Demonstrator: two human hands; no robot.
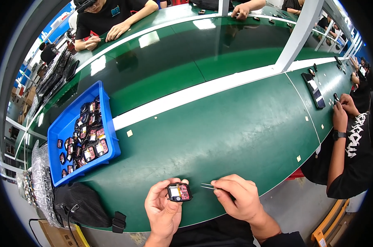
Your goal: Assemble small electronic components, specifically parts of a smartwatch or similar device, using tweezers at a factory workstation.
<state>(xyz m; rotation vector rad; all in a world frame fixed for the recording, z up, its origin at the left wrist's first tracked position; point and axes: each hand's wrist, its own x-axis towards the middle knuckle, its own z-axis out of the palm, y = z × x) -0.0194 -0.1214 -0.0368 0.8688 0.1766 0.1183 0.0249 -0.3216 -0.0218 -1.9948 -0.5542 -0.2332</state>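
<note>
L hand (164, 206) pinches one small module (179, 192); R hand (239, 197) pinches tweezers (208, 187), tips just short. Blue tray (59, 136) w/ many more waiting.

Your left hand (164, 208) pinches a small square black module (179, 192), its face showing a pale panel and a red patch. Your right hand (238, 197) grips metal tweezers (209, 187), tips pointing at the module, just beside it, not touching. Both hands sit over the near edge of the green counter (236, 136). A blue tray (67, 123) of similar modules sits to your left, a black pouch (81, 203) below it. A co-worker on your right has hands (343, 109) near a dark slab (313, 89).
</note>
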